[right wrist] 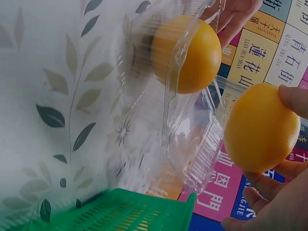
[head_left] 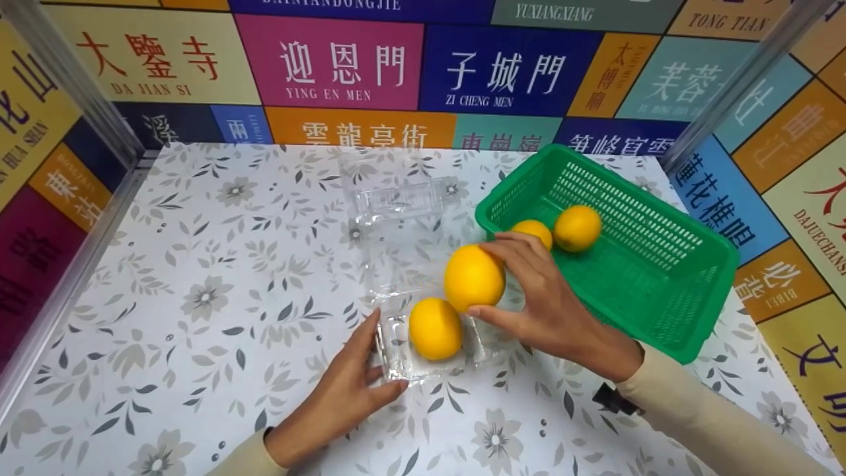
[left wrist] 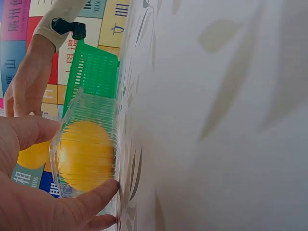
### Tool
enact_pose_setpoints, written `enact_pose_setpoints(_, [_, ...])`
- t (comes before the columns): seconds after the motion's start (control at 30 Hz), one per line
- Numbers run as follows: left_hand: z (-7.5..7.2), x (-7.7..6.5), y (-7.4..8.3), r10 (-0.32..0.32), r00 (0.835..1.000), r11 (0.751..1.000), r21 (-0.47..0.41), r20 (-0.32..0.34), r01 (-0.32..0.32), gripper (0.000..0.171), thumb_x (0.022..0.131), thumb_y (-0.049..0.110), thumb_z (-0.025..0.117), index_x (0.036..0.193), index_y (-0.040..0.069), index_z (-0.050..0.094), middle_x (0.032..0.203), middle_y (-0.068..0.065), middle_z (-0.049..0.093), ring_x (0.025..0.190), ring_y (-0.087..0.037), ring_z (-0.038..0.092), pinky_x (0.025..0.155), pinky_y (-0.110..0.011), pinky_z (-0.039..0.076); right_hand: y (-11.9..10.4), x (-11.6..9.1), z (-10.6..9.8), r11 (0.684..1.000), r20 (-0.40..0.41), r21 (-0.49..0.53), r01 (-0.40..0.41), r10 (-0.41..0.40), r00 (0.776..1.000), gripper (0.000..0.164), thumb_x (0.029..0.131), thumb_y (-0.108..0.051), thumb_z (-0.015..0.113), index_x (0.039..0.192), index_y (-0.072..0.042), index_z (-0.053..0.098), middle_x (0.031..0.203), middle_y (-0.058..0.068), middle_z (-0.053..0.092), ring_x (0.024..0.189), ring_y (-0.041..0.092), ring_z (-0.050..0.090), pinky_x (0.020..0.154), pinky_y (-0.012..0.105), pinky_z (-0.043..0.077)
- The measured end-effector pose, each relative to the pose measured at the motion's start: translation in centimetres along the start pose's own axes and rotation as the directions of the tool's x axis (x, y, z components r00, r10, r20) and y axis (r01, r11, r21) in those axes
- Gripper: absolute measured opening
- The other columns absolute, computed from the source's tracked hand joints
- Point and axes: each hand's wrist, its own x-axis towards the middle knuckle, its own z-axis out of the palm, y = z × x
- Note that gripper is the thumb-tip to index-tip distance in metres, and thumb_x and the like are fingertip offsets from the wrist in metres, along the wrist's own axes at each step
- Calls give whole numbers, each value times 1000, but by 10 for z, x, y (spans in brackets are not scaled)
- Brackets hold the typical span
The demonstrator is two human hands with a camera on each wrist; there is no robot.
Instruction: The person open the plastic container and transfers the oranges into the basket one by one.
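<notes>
My right hand (head_left: 538, 297) holds an orange (head_left: 474, 281) between thumb and fingers, raised beside the near end of a clear plastic clamshell box (head_left: 400, 367). Another orange (head_left: 435, 328) sits inside the box's near tray. At that tray's left side, my left hand (head_left: 337, 390) grips the box, thumb at the front corner and fingers along the side. The left wrist view shows the ribbed clear wall (left wrist: 91, 103) between thumb and fingers. In the right wrist view the held orange (right wrist: 261, 128) is above the box, apart from the boxed orange (right wrist: 187, 55).
A green plastic basket (head_left: 654, 291) stands at the right, with two oranges (head_left: 577, 228) at its far left end. The box's open lid and more clear plastic (head_left: 400, 201) extend toward the back. Printed panels (head_left: 330, 63) wall the flower-patterned table (head_left: 165, 264).
</notes>
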Motion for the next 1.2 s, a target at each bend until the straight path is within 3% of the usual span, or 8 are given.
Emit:
enact_pose_setpoints(0.23, [0, 0, -1, 4, 1000, 1000, -11, 6, -4, 113, 92, 2, 85, 176, 2, 10, 179, -31, 17, 159, -44, 37, 113, -36, 53, 9, -5, -12, 999, -7, -32, -37, 37, 999, 76, 85, -28, 98, 148, -1, 63, 146, 17, 66, 139, 38, 51, 115, 57, 47])
enact_pose_setpoints(0.6, [0, 1, 1, 1, 1000, 1000, 22, 3, -1, 112, 91, 1, 85, 176, 2, 12, 178, -32, 19, 160, -44, 36, 112, -35, 54, 21, -9, -29, 987, 7, -43, -156, 157, 988, 77, 86, -30, 97, 150, -2, 63, 152, 14, 64, 143, 35, 49, 119, 59, 41])
enact_pose_setpoints(0.77, [0, 0, 1, 8, 1000, 1000, 10, 1, -8, 112, 91, 1, 85, 176, 2, 12, 176, -35, 23, 158, -46, 39, 112, -37, 54, 25, -9, -39, 981, 21, -52, -185, 186, 982, 76, 85, -29, 98, 148, -3, 64, 151, 14, 64, 140, 36, 51, 114, 60, 43])
enact_pose_setpoints(1.0, [0, -1, -1, -12, 1000, 1000, 16, 1, 12, 114, 92, 3, 85, 177, 5, 10, 179, -31, 16, 159, -44, 38, 113, -35, 53, 27, -8, -57, 972, 53, -109, -206, 213, 976, 74, 85, -29, 98, 147, -3, 66, 143, 15, 64, 134, 34, 49, 102, 55, 50])
enact_pose_setpoints(1.2, [0, -2, 0, 3, 1000, 1000, 10, -10, -3, 114, 91, 2, 86, 176, 2, 11, 176, -34, 21, 157, -46, 40, 112, -36, 53, 32, -9, -72, 960, 89, -149, -238, 252, 964, 71, 88, -32, 96, 146, -3, 66, 142, 14, 65, 133, 35, 48, 98, 55, 48])
